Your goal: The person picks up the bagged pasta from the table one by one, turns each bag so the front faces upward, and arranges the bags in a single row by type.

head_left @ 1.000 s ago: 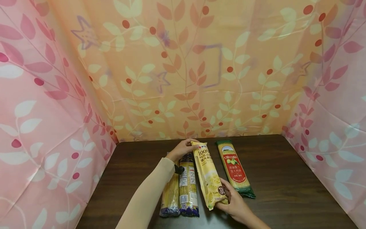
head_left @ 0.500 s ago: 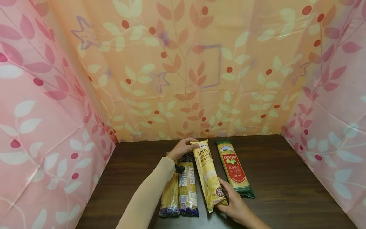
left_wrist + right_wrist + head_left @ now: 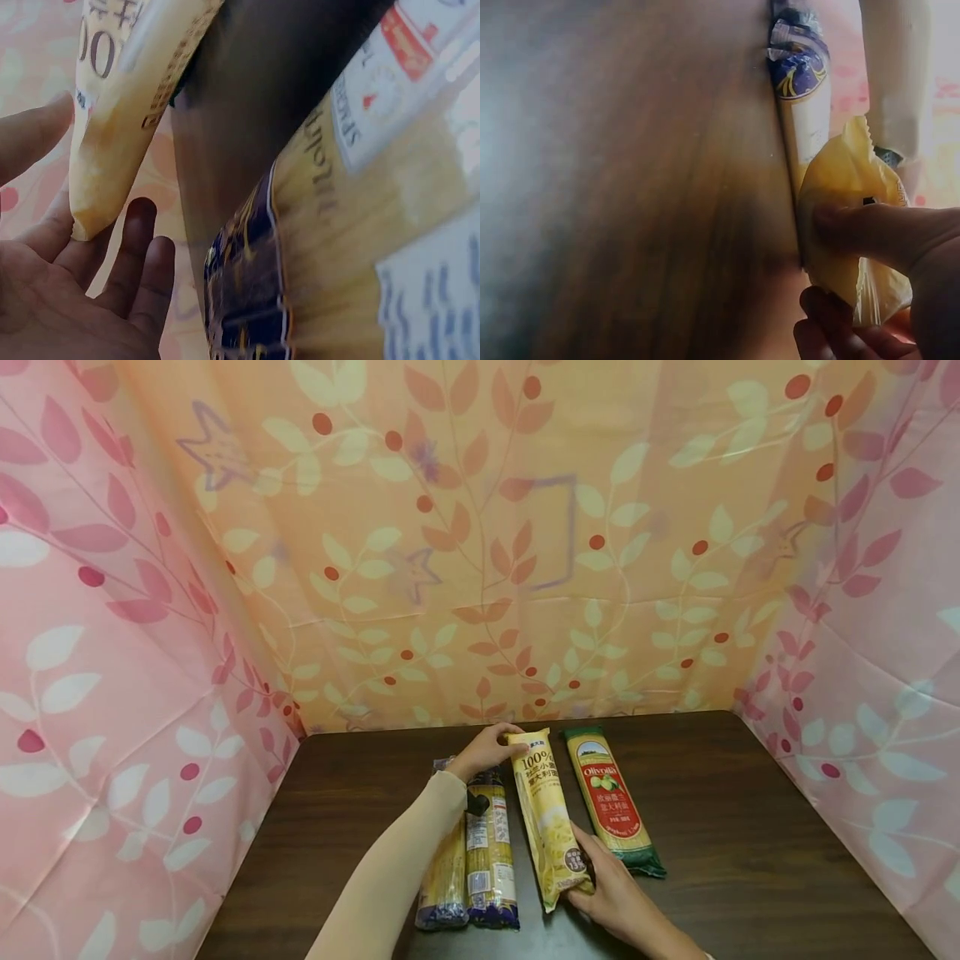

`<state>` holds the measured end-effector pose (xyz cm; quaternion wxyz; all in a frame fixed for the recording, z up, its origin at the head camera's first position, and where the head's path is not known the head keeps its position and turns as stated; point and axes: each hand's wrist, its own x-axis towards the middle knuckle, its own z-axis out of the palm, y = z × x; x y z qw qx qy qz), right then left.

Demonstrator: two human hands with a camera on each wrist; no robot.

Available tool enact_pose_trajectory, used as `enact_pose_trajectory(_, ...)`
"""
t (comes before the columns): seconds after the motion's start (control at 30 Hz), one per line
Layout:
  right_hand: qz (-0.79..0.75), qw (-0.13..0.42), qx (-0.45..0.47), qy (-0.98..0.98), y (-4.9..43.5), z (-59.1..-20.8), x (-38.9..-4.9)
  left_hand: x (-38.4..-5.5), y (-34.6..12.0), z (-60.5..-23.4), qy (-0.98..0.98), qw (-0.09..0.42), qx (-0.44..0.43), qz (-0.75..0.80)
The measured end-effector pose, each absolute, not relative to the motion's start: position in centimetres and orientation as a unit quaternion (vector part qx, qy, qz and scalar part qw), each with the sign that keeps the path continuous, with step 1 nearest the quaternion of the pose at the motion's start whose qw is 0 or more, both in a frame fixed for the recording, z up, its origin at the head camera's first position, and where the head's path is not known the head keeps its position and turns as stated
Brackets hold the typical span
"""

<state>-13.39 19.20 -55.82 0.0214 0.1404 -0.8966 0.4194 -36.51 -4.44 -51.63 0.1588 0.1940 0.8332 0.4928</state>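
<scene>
The left-hand grip (image 3: 489,752) pinches the far end of a long yellow bag (image 3: 547,818), while the right-hand grip (image 3: 611,887) clasps its near end. The bag, printed with dark lettering and pictured pasta, is held lengthwise over the dark bench (image 3: 750,835). On its left, two clear packs (image 3: 490,852) with blue ends contain long pasta; on its right, a green-ended pack (image 3: 611,802) with a red label shows pale yellow pasta
</scene>
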Motion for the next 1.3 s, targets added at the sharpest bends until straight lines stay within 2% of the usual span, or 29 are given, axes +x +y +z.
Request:
enact_pose_trajectory(0.23, 0.430, 0.001, 0.117, -0.895, 18.9, -55.7, -14.2, -37.4, -3.5, -52.7, 0.838, 0.167, 0.208, 0.476)
enact_pose_trajectory(0.43, 0.416, 0.008, 0.112, -0.903, 18.8, -55.7, -14.8, -38.3, -3.0, -53.7, 0.844, 0.169, 0.207, 0.465)
enact_pose_trajectory(1.0, 0.421, 0.008, 0.112, -0.900, 18.7, -56.2, -16.2, -38.7, -2.1, -53.7, 0.858, 0.183, 0.184, 0.444)
enact_pose_trajectory(1.3, 0.416, 0.003, 0.089, -0.905, 18.5, -56.0, -16.5, -39.1, -1.7, -54.0, 0.877, 0.170, 0.196, 0.405)
